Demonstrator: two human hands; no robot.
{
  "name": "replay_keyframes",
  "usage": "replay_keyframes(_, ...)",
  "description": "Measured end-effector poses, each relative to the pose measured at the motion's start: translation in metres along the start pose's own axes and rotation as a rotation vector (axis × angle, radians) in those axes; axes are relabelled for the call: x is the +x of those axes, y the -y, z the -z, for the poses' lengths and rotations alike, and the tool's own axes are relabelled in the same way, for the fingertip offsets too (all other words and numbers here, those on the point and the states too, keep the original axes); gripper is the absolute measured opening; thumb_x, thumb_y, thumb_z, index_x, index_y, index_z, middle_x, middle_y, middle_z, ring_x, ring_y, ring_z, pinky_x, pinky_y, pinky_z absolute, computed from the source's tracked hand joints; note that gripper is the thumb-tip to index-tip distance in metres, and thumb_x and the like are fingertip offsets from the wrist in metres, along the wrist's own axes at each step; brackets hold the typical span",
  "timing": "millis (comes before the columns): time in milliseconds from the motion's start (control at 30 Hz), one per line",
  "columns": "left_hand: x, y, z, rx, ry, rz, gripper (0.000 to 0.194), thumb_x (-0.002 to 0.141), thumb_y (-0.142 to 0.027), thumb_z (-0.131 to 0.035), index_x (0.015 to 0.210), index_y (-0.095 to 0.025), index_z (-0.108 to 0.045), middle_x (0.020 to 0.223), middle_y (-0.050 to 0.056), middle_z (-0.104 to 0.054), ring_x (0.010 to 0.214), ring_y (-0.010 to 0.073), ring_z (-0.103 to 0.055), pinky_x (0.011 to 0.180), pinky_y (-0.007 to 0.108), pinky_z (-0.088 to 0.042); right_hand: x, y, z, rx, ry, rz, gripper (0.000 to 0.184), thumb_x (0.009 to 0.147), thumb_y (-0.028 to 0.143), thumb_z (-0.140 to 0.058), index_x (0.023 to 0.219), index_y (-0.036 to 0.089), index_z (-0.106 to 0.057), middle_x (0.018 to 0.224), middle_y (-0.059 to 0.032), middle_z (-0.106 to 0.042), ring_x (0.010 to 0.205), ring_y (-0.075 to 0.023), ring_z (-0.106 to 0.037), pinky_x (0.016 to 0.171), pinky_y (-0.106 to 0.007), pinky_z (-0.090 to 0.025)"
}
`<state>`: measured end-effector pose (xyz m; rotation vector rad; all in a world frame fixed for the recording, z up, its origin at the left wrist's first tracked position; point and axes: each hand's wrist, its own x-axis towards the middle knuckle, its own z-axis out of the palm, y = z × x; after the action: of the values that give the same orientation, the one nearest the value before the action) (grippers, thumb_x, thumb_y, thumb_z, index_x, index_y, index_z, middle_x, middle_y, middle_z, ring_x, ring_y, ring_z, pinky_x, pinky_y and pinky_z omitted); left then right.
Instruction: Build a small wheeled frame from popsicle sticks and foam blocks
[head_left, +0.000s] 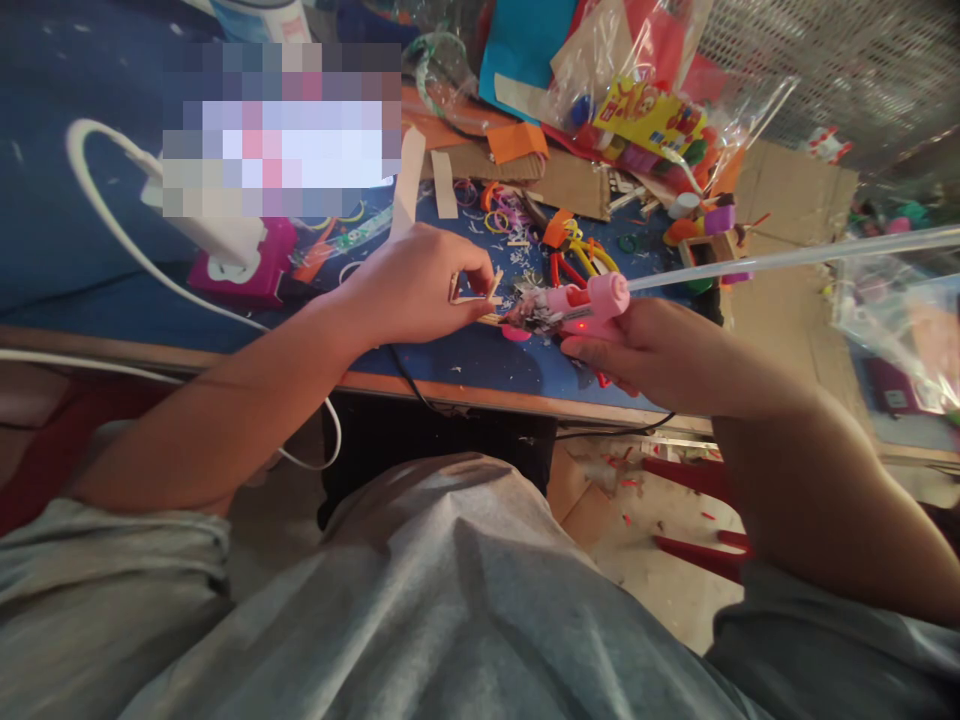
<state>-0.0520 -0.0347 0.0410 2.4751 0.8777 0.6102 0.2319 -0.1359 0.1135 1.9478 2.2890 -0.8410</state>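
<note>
My left hand [420, 280] is at the middle of the blue table, its thumb and fingers pinched on a small frame of thin wooden sticks [491, 292]. Part of the frame is hidden behind the fingers. A pink hot glue gun [598, 300] is gripped in my right hand [660, 350]. A small red light glows on its side, and a long clear glue stick [787, 254] runs out of its back to the right. Its front end is wrapped in ragged, dark-stained material, and the nozzle points left, close to the wooden frame.
Behind the glue gun lie pliers with red and yellow handles [577, 255], scraps and rubber bands. A purple power socket [282, 250] with a white charger and cable is at left. Cardboard [795, 220], coloured paper and a plastic bag of modelling clay [652, 118] lie behind and right.
</note>
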Motion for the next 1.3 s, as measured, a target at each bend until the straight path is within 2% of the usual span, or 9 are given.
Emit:
replay_keyframes(267,-0.001,-0.003,0.001,-0.016,0.009,-0.001,0.021,0.096,-0.040,-0.078,0.100,-0.023,-0.088,0.098,0.005,-0.088,0.088,0.0221,-0.080,0.090,0.035,-0.058,0.005,0.001,0.003,-0.033,0.074,-0.062,0.058,0.113,0.063,-0.060,0.069,0.025,-0.056,0.061,-0.0030,-0.058,0.058,-0.0171,-0.050,0.063,-0.037,-0.036)
replay_keyframes(433,-0.001,-0.003,0.001,-0.013,0.012,0.007,0.021,0.095,-0.040,-0.077,0.101,-0.023,-0.089,0.098,0.005,-0.088,0.088,0.0229,-0.081,0.089,0.036,-0.058,0.008,-0.003,0.003,-0.004,0.048,-0.024,0.059,0.112,0.063,-0.064,0.067,0.026,-0.055,0.059,-0.0022,-0.059,0.055,-0.0171,-0.051,0.060,-0.037,-0.036)
replay_keyframes(567,-0.001,-0.004,0.001,-0.010,0.013,0.012,0.022,0.096,-0.040,-0.077,0.101,-0.023,-0.089,0.100,0.006,-0.088,0.093,0.0245,-0.082,0.094,0.037,-0.059,0.007,-0.003,0.003,-0.036,0.065,-0.023,0.059,0.112,0.064,-0.061,0.067,0.026,-0.054,0.059,-0.0022,-0.057,0.056,-0.0176,-0.049,0.061,-0.037,-0.036)
replay_keyframes(700,-0.001,-0.003,0.000,-0.010,0.013,0.020,0.020,0.096,-0.039,-0.078,0.103,-0.023,-0.089,0.101,0.006,-0.088,0.097,0.0251,-0.082,0.097,0.038,-0.059,0.004,-0.003,0.002,-0.027,0.028,-0.004,0.059,0.111,0.064,-0.065,0.067,0.026,-0.053,0.059,-0.0022,-0.057,0.058,-0.0181,-0.051,0.063,-0.037,-0.036)
replay_keyframes(1067,0.000,-0.002,0.000,0.007,0.014,0.030,0.021,0.097,-0.041,-0.078,0.102,-0.023,-0.088,0.098,0.005,-0.087,0.089,0.0230,-0.080,0.093,0.037,-0.057,-0.005,-0.003,0.002,0.071,0.013,-0.006,0.056,0.106,0.068,-0.063,0.071,0.027,-0.048,0.063,-0.0002,-0.052,0.063,-0.0171,-0.044,0.063,-0.037,-0.033)
replay_keyframes(1300,0.000,-0.003,0.001,-0.007,0.015,0.034,0.018,0.096,-0.038,-0.079,0.101,-0.024,-0.089,0.098,0.005,-0.087,0.091,0.0233,-0.079,0.091,0.036,-0.057,-0.002,-0.008,0.001,0.050,0.040,0.034,0.051,0.108,0.064,-0.063,0.075,0.026,-0.053,0.064,-0.0001,-0.056,0.063,-0.0177,-0.049,0.066,-0.037,-0.036)
